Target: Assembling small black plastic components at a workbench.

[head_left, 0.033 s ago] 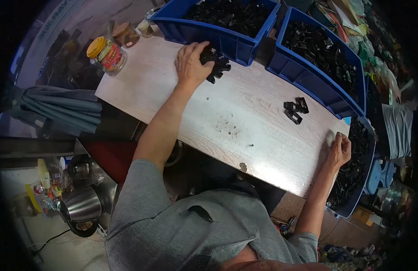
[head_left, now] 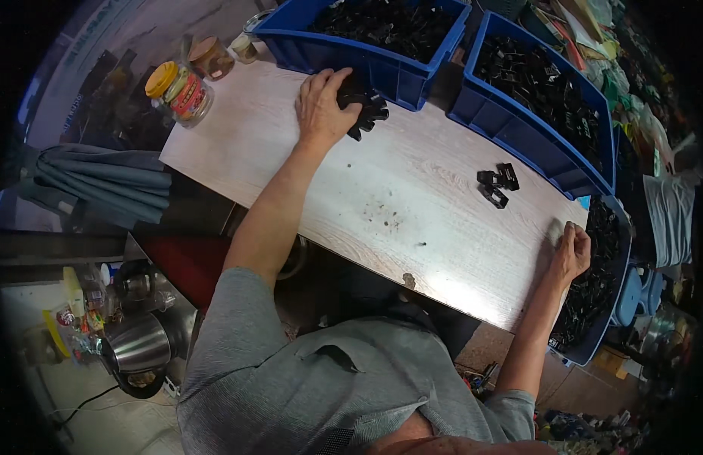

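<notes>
At the far side of the table, my left hand (head_left: 321, 106) curls around a cluster of small black plastic parts (head_left: 372, 114), fingers on its left and back. The cluster rests in front of a blue bin (head_left: 344, 54). At the table's right end is my right hand (head_left: 573, 254), its fingers closed together; what they hold, if anything, is hidden. Beside that hand, past the table edge, stands another bin of black plastic parts (head_left: 594, 292). Between my hands, a few loose black parts (head_left: 497, 184) lie on the table.
Another blue bin (head_left: 530, 140) filled with black parts stands at the far right of the table (head_left: 442, 235). A yellow-lidded jar (head_left: 186, 97) and a brownish jar (head_left: 212, 59) are at the left corner. A metal kettle (head_left: 139, 345) sits lower left.
</notes>
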Action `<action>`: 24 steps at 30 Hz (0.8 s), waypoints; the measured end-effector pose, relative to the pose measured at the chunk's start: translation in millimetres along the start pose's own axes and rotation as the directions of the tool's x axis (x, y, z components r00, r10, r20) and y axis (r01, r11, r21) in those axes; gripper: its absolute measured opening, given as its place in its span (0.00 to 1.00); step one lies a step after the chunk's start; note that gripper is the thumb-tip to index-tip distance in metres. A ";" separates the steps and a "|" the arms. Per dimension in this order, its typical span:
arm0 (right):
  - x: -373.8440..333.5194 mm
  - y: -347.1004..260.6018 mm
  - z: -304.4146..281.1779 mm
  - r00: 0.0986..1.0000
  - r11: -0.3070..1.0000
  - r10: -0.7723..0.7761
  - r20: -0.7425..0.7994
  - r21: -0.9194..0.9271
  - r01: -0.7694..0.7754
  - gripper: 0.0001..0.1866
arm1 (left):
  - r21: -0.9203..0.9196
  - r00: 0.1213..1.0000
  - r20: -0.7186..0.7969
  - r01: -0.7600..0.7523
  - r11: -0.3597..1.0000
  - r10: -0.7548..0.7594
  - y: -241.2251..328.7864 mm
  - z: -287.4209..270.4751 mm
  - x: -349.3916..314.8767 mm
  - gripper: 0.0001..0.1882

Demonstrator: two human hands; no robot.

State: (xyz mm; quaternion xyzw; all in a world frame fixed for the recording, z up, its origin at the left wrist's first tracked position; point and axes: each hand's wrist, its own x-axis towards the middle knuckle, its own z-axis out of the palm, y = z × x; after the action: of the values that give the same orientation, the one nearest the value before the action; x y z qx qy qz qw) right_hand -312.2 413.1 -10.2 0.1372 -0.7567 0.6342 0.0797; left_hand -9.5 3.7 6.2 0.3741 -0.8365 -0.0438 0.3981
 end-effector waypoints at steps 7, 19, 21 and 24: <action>3.6 8.9 -3.3 1.000 0.999 -0.026 0.010 0.027 0.025 0.10 | -0.117 0.985 -0.130 -0.130 0.985 0.114 30.1 -18.1 11.6 0.33; -0.4 7.1 -4.2 0.999 0.999 0.037 0.002 -0.001 -0.037 0.10 | -0.009 0.917 0.323 -0.244 0.970 0.234 65.9 38.1 164.4 0.44; -3.9 1.6 -3.1 0.999 0.999 0.036 0.004 -0.003 -0.036 0.10 | 0.076 0.802 0.539 -0.353 0.933 0.259 60.4 65.4 187.0 0.51; -2.4 -2.8 0.6 0.999 0.999 0.033 0.002 -0.002 -0.033 0.10 | 0.125 0.813 0.554 -0.295 0.947 0.180 58.1 98.4 194.3 0.51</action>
State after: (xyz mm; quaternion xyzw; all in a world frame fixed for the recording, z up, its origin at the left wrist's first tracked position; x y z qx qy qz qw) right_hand -309.1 412.3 -8.3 0.1253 -0.7596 0.6345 0.0687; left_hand -191.0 -105.1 83.9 0.2780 -0.9542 -0.0096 0.1104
